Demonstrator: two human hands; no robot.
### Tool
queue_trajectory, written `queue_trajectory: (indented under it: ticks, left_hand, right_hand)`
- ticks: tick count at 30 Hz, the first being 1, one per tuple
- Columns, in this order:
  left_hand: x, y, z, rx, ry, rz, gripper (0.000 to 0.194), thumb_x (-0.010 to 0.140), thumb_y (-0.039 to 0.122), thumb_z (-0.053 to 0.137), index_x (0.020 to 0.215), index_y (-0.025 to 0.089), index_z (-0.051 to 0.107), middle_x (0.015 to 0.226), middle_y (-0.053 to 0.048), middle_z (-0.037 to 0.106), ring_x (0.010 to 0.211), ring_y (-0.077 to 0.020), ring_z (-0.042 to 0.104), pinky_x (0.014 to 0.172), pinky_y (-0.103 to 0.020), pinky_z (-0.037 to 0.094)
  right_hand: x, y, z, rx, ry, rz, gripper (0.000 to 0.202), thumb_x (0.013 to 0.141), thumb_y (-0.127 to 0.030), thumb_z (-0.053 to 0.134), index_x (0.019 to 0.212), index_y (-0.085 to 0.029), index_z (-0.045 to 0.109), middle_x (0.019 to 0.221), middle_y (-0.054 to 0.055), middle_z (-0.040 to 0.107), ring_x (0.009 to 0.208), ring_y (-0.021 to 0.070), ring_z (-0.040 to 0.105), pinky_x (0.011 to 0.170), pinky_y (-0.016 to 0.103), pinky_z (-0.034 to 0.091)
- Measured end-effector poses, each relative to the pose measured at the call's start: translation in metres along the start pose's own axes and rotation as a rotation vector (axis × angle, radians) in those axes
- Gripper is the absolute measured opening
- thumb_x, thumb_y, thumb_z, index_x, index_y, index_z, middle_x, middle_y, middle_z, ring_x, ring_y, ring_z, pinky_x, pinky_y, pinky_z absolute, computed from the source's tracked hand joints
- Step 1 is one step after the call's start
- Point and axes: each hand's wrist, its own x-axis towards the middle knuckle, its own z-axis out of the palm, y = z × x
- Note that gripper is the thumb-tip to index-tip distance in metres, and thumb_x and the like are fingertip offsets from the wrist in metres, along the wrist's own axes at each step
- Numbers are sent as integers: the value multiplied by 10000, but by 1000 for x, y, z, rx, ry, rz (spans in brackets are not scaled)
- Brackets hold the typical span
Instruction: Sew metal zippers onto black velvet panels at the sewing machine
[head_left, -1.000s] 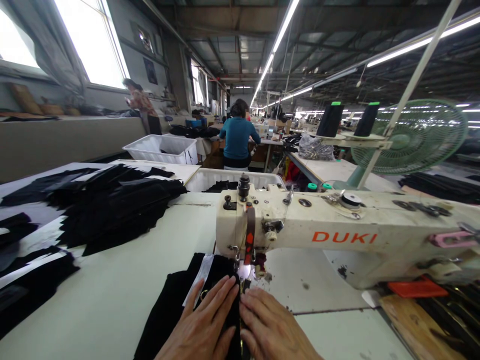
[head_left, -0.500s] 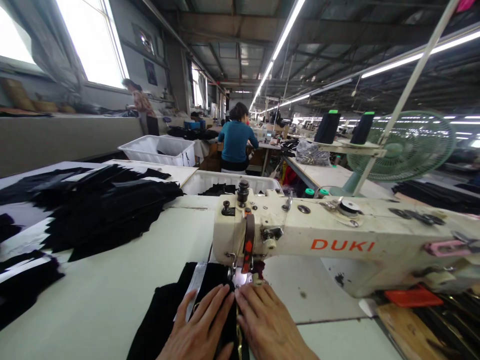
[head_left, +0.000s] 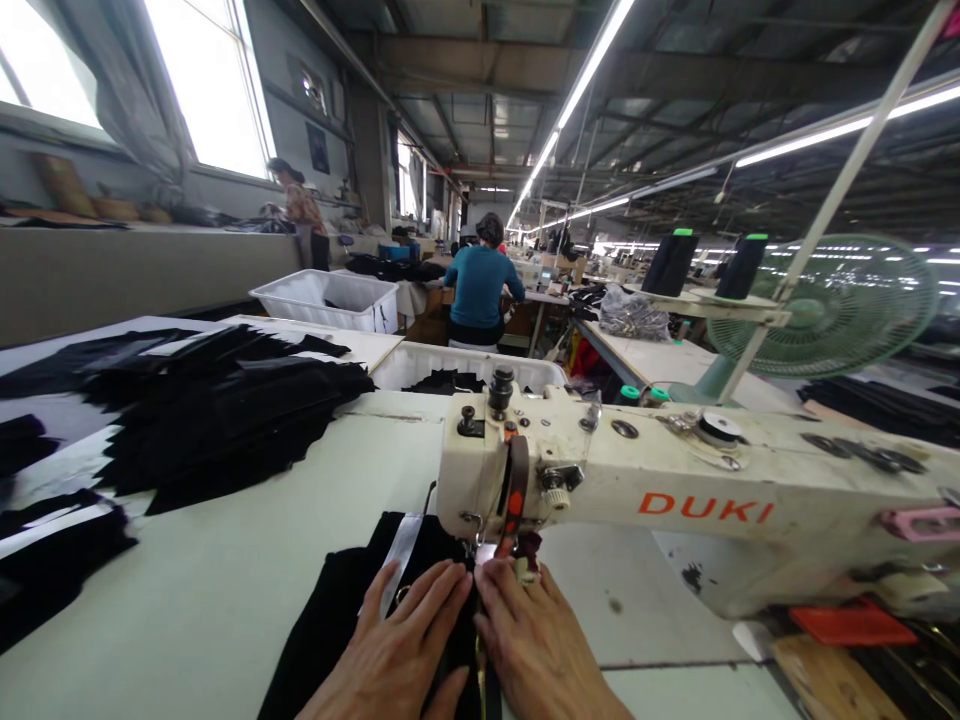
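Observation:
Black fabric (head_left: 322,620) with a pale strip (head_left: 401,550) lies at the front of a white sewing machine (head_left: 585,460). My left hand (head_left: 409,640) rests flat on this fabric, its fingers stretched toward the needle area. Beside it, my right hand (head_left: 532,630) lies with its fingers extended at the fabric's right edge, just below the presser foot. The fingertips of both hands are close together. A gold-coloured zipper (head_left: 481,665) shows between the hands. The needle itself is hidden behind the machine head and a dark strap.
Stacks of black cut pieces (head_left: 240,420) lie on the table at the left. White bins (head_left: 330,300) stand behind. Thread cones (head_left: 670,265) and a green fan (head_left: 825,305) are at the right, near a red tray (head_left: 853,622). Two people work farther back.
The view has shifted slightly, so the machine appears farther right. The fabric's far edge appears slightly higher. Both hands stay on the work, in nearly the same pose.

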Motion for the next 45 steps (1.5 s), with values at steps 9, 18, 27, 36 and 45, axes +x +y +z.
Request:
queue_trajectory:
  ticks: [9,18,27,36,45]
  left_hand:
    - [7,-2,-6,9,-40,10,515,863,278,597,1363,167,548,1353,-91,625,1220,-289,592,1049,-449,480]
    - [6,2,-5,-45,-15,-24,571,872,199,538,1438,175,467,1393,-104,591,1264,-280,563,1098,-466,423]
    - [9,3,-13,10,-56,1,504,851,212,533,1351,156,562,1355,-118,619,1240,-289,581,1032,-475,489]
    - [8,-4,-3,-18,-114,4,534,888,226,565,1409,128,501,1417,-123,564,1282,-310,548,1039,-510,482]
    - [-21,21,-24,-62,-184,20,560,1014,325,494,1521,135,354,1563,-137,358,1440,-303,336,1142,-525,341]
  right_hand:
    - [-1,-3,3,-14,-4,32,290,1001,-222,520,1260,-104,578,1138,141,682,1020,289,648,951,431,502]
    - [-5,3,3,23,-31,52,325,979,-208,584,1295,-134,592,1227,117,677,1068,295,661,973,434,534]
    - [-9,6,1,60,-54,-2,325,981,-137,519,1291,-110,611,1272,112,659,1087,304,665,938,432,580]
    - [-10,13,0,124,-109,-36,457,899,-28,502,1342,-119,566,1316,125,629,1125,284,646,990,441,550]
    - [-27,-15,-54,333,-160,159,480,892,-24,430,1341,-145,549,1331,133,590,1241,252,550,1058,438,492]
